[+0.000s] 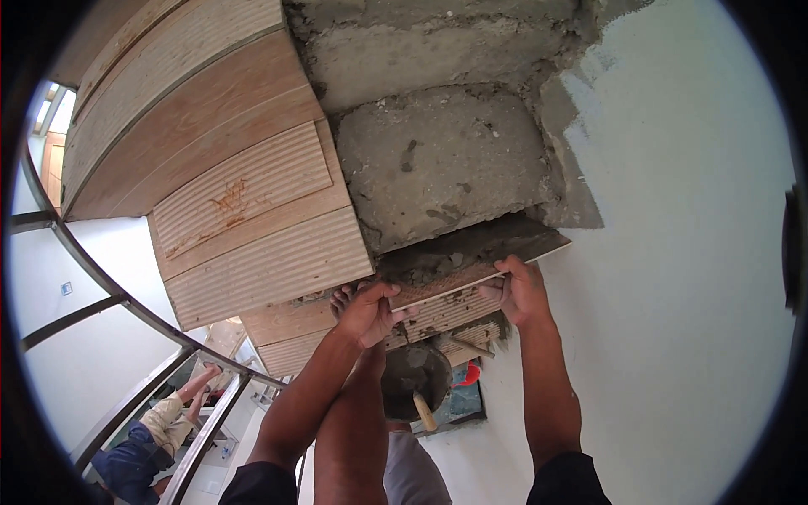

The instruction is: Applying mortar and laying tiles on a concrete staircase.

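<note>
A long brown tile (459, 282) spans between my two hands, tilted, with wet grey mortar spread over its upward face. My left hand (366, 316) grips its left end, thumb on top. At the right end, my right hand (518, 290) pinches the near edge, thumb over the top and fingers underneath. Just beyond the tile lies a bare cement step (446, 168). Below it stands a bucket (412, 366) of grey mortar, with a wooden handle (425, 412) sticking out.
Ribbed wood-look tiles (261, 261) cover the steps at left; a loose ribbed tile (244, 189) lies on one. A white wall (682, 252) rises at right. A metal railing (114, 299) curves along the left. Beyond it, below, is another person (151, 438). A red object (468, 374) sits beside the bucket.
</note>
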Motion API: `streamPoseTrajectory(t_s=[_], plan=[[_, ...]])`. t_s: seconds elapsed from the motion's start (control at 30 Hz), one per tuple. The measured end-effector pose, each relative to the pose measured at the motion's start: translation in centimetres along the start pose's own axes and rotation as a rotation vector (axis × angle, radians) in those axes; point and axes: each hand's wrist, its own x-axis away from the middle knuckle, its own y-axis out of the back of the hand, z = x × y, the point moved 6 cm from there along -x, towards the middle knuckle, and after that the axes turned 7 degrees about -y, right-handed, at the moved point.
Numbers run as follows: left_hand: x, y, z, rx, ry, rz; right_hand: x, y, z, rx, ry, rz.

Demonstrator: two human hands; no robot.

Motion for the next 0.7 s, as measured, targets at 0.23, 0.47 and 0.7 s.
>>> streamPoseTrajectory(t_s=[0.23,0.47,0.7], plan=[[-0.2,-0.1,0.4,0.124,-0.011,0.013,-1.0,0.2,-0.1,0.024,-0.005,-0.026],[-0.9,0.0,-0.4,0.099,-0.061,0.075,-1.7,-1.4,0.5,-0.021,0.042,0.073],[6.4,-2.9,-3.5,-0.882,-0.252,0.093,-2.0,-1.9,0.4,-0.064,0.086,0.027]])
